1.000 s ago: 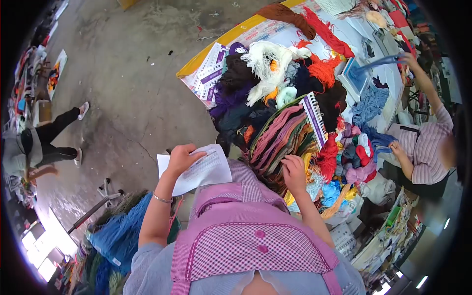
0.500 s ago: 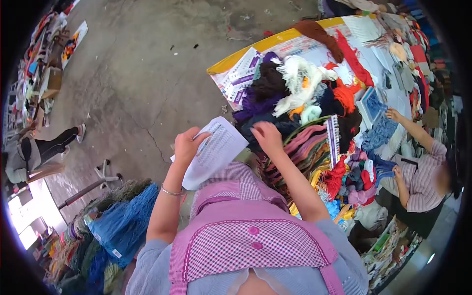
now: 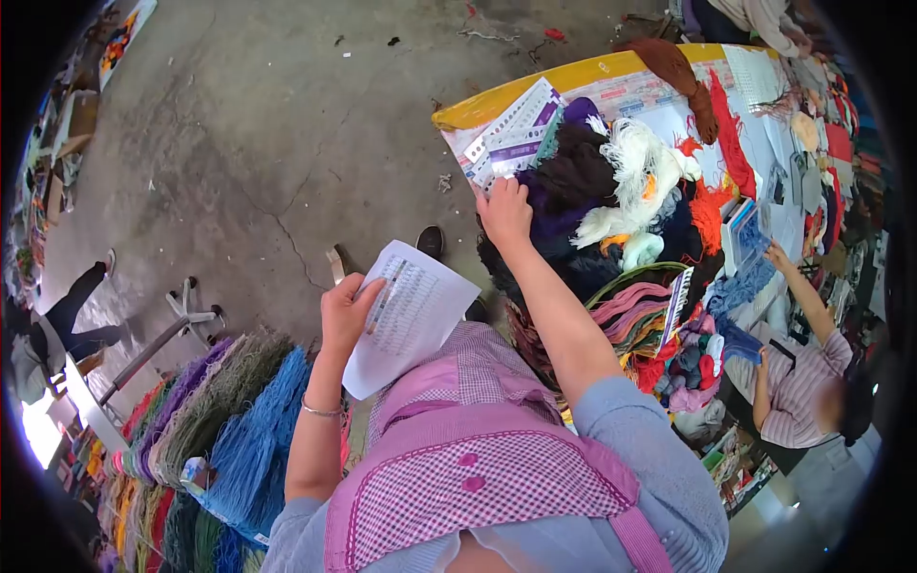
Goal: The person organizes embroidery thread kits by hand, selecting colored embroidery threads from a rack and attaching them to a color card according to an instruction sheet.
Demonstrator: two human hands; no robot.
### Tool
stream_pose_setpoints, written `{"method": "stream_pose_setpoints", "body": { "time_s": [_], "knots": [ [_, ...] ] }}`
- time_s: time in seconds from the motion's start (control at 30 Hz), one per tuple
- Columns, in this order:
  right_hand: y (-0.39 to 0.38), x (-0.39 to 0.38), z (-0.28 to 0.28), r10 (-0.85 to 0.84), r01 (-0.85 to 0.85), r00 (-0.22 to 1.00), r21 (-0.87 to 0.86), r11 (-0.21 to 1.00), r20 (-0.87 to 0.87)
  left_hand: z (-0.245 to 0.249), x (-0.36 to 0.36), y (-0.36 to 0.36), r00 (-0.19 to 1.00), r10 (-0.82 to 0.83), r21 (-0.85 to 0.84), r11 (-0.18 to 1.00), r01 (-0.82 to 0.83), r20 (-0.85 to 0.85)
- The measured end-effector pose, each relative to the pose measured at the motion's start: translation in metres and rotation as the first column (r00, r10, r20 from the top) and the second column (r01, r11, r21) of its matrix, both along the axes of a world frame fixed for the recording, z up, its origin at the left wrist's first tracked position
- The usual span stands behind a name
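Observation:
My left hand [image 3: 350, 310] grips the left edge of a white printed sheet [image 3: 415, 310], thumb on top, over my lap. My right hand [image 3: 506, 212] reaches to the table's left edge and touches the lower end of the purple and white printed cards [image 3: 516, 134]; its fingertips are bent down, and whether they pinch a card cannot be made out. Right beside that hand lie dark brown yarn [image 3: 578, 167] and white yarn [image 3: 635, 172]. Nearer to me, a fan of pink and green skeins [image 3: 630, 315] lies next to a spiral-bound strip [image 3: 676, 304].
Across the table, a co-worker in a striped top [image 3: 798, 387] has one hand [image 3: 778, 256] at blue-grey yarn [image 3: 740, 277]. Blue yarn bundles [image 3: 253, 439] hang at my lower left, near a wheeled stand [image 3: 191, 310]. Another person stands at far left.
My right hand has moved forward, from beside the sheet to the cards at the table corner. The sheet is turned more upright in my left hand. The view has shifted left.

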State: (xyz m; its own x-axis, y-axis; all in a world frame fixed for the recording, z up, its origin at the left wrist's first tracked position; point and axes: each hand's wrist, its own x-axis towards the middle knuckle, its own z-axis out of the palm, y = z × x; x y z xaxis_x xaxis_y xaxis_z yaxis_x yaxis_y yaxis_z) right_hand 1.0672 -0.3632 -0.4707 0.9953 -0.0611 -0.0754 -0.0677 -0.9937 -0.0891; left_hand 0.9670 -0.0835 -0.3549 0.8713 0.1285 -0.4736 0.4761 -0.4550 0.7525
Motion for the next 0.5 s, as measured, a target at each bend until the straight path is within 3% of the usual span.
{"method": "stream_pose_setpoints", "body": {
  "time_s": [0.13, 0.27, 0.3, 0.33, 0.37, 0.4, 0.43, 0.47, 0.5],
  "knots": [
    [-0.018, -0.009, 0.007, 0.111, -0.132, 0.975, 0.102, 0.986, 0.194, 0.010, 0.000, -0.001, 0.995, -0.030, 0.022, 0.999, 0.028, 0.098],
    [-0.040, -0.021, 0.076, -0.073, 0.012, 0.985, 0.351, 0.936, 0.159, 0.026, -0.012, 0.000, 0.984, 0.061, -0.063, 0.997, -0.051, 0.168],
    [-0.049, -0.026, 0.091, -0.121, 0.051, 0.986, 0.489, 0.871, 0.113, 0.032, -0.018, -0.002, 0.980, 0.080, -0.045, 0.996, -0.073, 0.183],
    [-0.060, -0.033, 0.094, -0.147, 0.038, 0.979, 0.577, 0.816, 0.144, 0.038, -0.024, -0.004, 0.970, 0.151, -0.138, 0.982, -0.126, 0.191],
    [-0.071, -0.040, 0.102, -0.168, 0.078, 0.983, 0.680, 0.729, 0.068, 0.044, -0.030, -0.008, 0.955, 0.221, -0.232, 0.957, -0.174, 0.197],
    [-0.081, -0.046, 0.106, -0.195, 0.122, 0.981, 0.805, 0.580, -0.008, 0.052, -0.040, -0.012, 0.936, 0.290, -0.325, 0.921, -0.216, 0.198],
    [-0.089, -0.054, 0.115, -0.201, 0.141, 0.977, 0.926, 0.352, -0.072, 0.069, -0.048, -0.019, 0.922, 0.363, -0.418, 0.865, -0.278, 0.138],
    [-0.093, -0.061, 0.130, -0.209, 0.170, 0.969, 0.968, 0.185, -0.130, 0.083, -0.057, -0.024, 0.908, 0.383, -0.408, 0.866, -0.290, 0.167],
    [-0.103, -0.067, 0.133, -0.219, 0.166, 0.967, 0.977, 0.137, -0.134, 0.096, -0.069, -0.030, 0.884, 0.438, -0.478, 0.819, -0.319, 0.161]
  ]
}}
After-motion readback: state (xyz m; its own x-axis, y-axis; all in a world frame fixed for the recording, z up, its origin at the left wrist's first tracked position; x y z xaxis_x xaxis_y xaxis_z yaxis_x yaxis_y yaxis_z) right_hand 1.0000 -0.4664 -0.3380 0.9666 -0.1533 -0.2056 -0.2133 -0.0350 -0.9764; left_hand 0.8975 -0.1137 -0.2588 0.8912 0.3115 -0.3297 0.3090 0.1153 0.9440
